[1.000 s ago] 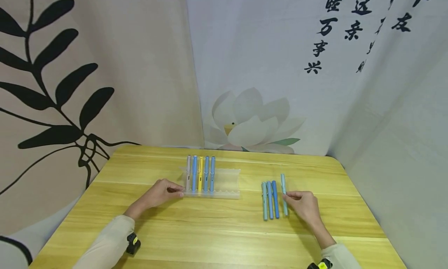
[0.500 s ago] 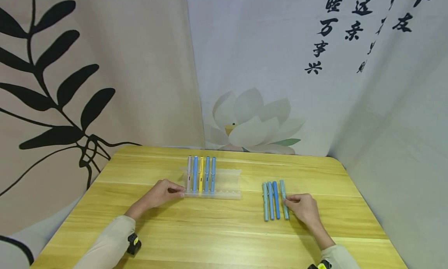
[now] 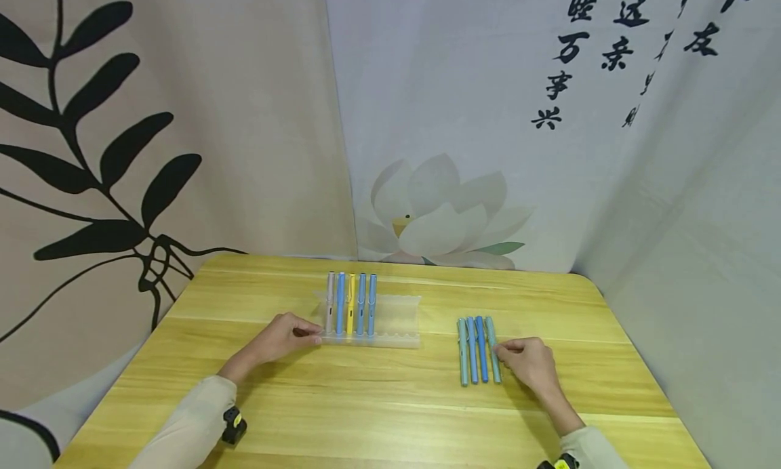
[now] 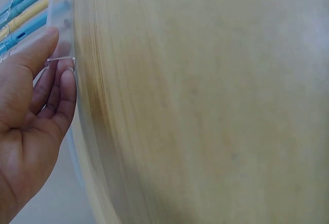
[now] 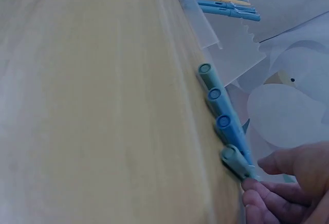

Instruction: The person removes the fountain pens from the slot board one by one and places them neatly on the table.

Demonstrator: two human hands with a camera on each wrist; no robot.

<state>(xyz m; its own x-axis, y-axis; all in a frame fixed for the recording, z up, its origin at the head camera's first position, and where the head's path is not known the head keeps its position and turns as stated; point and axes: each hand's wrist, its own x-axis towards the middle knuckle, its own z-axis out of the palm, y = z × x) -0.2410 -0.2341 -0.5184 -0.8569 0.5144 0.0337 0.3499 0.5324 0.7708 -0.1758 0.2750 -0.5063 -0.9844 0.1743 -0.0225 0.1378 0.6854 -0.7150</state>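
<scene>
Touching the rightmost green pen (image 3: 491,337) with the fingertips of my right hand (image 3: 529,362); cannot tell whether I pinch it. Pen lies on the table (image 3: 378,408) just left of that hand, beside three other pens (image 3: 472,350), long axis running away from me, far end angled slightly left. Left hand (image 3: 289,333), well apart, pinches the left end of the clear rack (image 3: 396,313).

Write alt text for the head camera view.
A person's right hand touches a green pen, the rightmost of four pens lying side by side on a wooden table. The left hand grips the left end of a clear rack holding five more pens.
</scene>
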